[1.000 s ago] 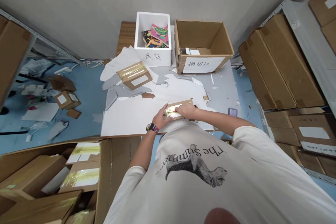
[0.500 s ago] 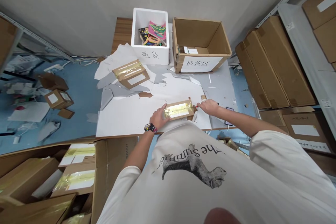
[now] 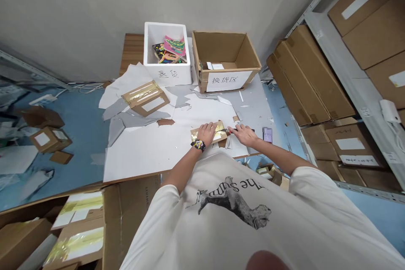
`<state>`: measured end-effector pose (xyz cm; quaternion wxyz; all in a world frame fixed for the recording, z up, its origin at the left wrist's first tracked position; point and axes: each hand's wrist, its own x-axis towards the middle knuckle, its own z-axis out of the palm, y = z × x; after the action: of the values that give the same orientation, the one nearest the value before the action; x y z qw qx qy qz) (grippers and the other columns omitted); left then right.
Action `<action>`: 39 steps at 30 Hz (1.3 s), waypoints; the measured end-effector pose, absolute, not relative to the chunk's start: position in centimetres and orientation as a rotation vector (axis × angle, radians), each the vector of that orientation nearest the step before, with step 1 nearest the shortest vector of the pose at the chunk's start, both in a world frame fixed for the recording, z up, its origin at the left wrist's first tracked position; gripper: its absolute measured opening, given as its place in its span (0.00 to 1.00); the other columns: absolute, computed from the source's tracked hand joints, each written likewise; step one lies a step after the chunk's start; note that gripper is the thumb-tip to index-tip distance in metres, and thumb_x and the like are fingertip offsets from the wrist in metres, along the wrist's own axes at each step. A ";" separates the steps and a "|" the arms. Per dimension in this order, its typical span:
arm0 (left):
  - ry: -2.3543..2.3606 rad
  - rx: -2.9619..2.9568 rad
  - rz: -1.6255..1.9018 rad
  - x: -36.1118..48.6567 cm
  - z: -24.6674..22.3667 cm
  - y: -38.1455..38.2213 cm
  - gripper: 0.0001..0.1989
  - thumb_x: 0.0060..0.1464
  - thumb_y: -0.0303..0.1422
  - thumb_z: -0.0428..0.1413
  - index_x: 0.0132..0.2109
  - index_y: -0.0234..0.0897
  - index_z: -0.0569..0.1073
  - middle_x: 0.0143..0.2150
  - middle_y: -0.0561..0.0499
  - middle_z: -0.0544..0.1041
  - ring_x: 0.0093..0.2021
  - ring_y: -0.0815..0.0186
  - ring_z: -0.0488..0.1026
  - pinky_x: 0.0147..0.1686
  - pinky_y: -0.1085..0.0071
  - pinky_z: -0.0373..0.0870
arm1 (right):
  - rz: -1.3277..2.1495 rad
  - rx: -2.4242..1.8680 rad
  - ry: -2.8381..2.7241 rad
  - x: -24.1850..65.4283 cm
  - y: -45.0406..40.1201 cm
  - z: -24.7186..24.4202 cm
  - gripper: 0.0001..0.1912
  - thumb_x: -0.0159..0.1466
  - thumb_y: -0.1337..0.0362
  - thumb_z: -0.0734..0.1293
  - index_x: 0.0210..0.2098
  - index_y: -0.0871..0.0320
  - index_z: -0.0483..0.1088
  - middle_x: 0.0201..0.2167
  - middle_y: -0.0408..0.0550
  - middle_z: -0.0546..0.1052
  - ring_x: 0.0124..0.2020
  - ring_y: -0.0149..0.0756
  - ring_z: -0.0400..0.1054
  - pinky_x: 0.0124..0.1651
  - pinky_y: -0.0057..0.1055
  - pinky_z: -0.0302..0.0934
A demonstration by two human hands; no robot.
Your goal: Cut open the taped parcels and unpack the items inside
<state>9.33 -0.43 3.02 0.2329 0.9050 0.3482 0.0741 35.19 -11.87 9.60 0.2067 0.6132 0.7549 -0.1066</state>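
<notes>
A small cardboard box [image 3: 196, 133] wrapped in yellowish clear tape lies near the front edge of the table. My left hand [image 3: 206, 133], with a watch on its wrist, is over the top of this box and grips it. In my right hand [image 3: 245, 135] is a box cutter [image 3: 230, 130] with red and black parts. Its tip meets the taped top at the box's right end. The fingers cover much of the handle. Farther back on the left, a second taped cardboard box [image 3: 146, 98] with a white label rests on torn paper.
A white foam box [image 3: 167, 74] with colourful books and a large open carton [image 3: 230, 81] stand at the back. A phone [image 3: 267, 135] lies at the right table edge. Stacked cartons fill the shelf [image 3: 329, 38] on the right. A big carton [image 3: 126, 206] of parcels stands front left.
My left hand has shifted from the box's left end onto its top. The box cutter has come onto the box's right end. The camera view has turned to the right.
</notes>
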 end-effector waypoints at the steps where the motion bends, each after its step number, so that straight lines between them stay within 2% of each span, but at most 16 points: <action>1: 0.957 2.479 0.234 9.6 2.6 -0.5 0.28 0.74 0.34 0.51 0.76 0.42 0.72 0.73 0.33 0.74 0.68 0.42 0.73 0.69 0.45 0.64 | -0.289 1.712 2.125 35.5 -11.8 9.5 0.38 0.79 0.69 0.54 0.86 0.49 0.52 0.65 0.66 0.74 0.62 0.59 0.67 0.59 0.46 0.63; 9: 0.892 2.500 0.315 8.7 1.2 0.6 0.25 0.75 0.33 0.50 0.72 0.39 0.76 0.72 0.32 0.76 0.68 0.43 0.74 0.70 0.45 0.65 | -0.296 1.667 2.252 38.5 -9.1 8.4 0.39 0.77 0.72 0.56 0.85 0.43 0.57 0.66 0.62 0.75 0.61 0.57 0.64 0.62 0.47 0.55; 15: 0.913 2.576 0.295 9.2 1.1 1.6 0.22 0.77 0.30 0.49 0.69 0.39 0.78 0.68 0.34 0.79 0.61 0.48 0.79 0.64 0.51 0.70 | -0.296 1.720 2.184 37.1 -9.6 8.6 0.39 0.79 0.71 0.55 0.86 0.44 0.54 0.65 0.62 0.75 0.59 0.57 0.66 0.60 0.46 0.58; 20: 0.909 2.583 0.340 9.4 1.0 2.1 0.20 0.78 0.28 0.47 0.64 0.37 0.80 0.54 0.38 0.85 0.53 0.52 0.82 0.58 0.55 0.74 | -0.350 1.784 2.178 33.1 -11.8 8.0 0.38 0.80 0.65 0.56 0.87 0.45 0.50 0.63 0.63 0.76 0.59 0.58 0.68 0.61 0.45 0.61; 22: 0.906 2.587 0.348 9.3 1.1 2.2 0.19 0.79 0.29 0.47 0.63 0.36 0.80 0.51 0.39 0.86 0.51 0.52 0.83 0.56 0.56 0.75 | -0.353 1.861 2.129 33.0 -12.0 7.7 0.36 0.81 0.64 0.55 0.87 0.46 0.50 0.64 0.63 0.76 0.60 0.57 0.68 0.62 0.45 0.62; 25: 0.868 2.588 0.382 9.0 1.2 2.1 0.18 0.78 0.32 0.49 0.63 0.37 0.80 0.56 0.38 0.85 0.54 0.52 0.83 0.58 0.55 0.76 | -0.355 2.009 2.009 35.0 -11.7 7.3 0.34 0.82 0.63 0.54 0.86 0.45 0.53 0.65 0.63 0.75 0.61 0.56 0.69 0.62 0.44 0.63; 29: 0.812 2.566 0.429 8.3 1.5 1.4 0.19 0.75 0.35 0.53 0.66 0.38 0.80 0.66 0.37 0.82 0.63 0.49 0.79 0.65 0.50 0.73 | -0.416 2.405 1.681 38.5 -10.4 6.9 0.32 0.83 0.60 0.53 0.84 0.46 0.57 0.65 0.63 0.77 0.59 0.56 0.73 0.60 0.44 0.67; 32: 0.759 2.565 0.433 7.7 2.0 0.0 0.18 0.74 0.35 0.55 0.63 0.42 0.82 0.69 0.40 0.80 0.67 0.48 0.76 0.73 0.44 0.65 | -0.653 2.676 1.468 39.7 -10.2 6.2 0.30 0.83 0.59 0.56 0.81 0.49 0.64 0.62 0.59 0.81 0.57 0.52 0.77 0.59 0.40 0.70; 35: 0.773 2.550 0.395 7.1 2.5 -1.9 0.17 0.71 0.41 0.60 0.62 0.46 0.82 0.72 0.40 0.77 0.71 0.44 0.71 0.78 0.38 0.55 | -1.105 2.775 1.469 39.4 -11.2 5.2 0.29 0.82 0.57 0.56 0.78 0.53 0.68 0.53 0.54 0.86 0.46 0.43 0.80 0.52 0.34 0.73; 37: 0.832 2.513 0.356 7.1 2.8 -3.1 0.25 0.66 0.45 0.67 0.67 0.46 0.80 0.74 0.38 0.74 0.73 0.40 0.68 0.79 0.35 0.52 | -1.462 2.770 1.510 38.7 -12.1 4.7 0.30 0.82 0.54 0.57 0.77 0.55 0.68 0.45 0.51 0.85 0.35 0.37 0.76 0.43 0.31 0.73; 39: 0.901 2.470 0.323 7.5 3.1 -4.0 0.33 0.62 0.45 0.70 0.71 0.45 0.75 0.75 0.36 0.72 0.73 0.37 0.66 0.79 0.33 0.49 | -1.752 2.720 1.574 38.2 -12.9 4.6 0.31 0.81 0.50 0.58 0.76 0.57 0.69 0.41 0.49 0.84 0.29 0.33 0.71 0.37 0.29 0.72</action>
<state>7.50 -3.96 3.07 0.2437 0.9044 0.3298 0.1181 38.18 -12.87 4.63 -0.2263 0.7363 0.4261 -0.4744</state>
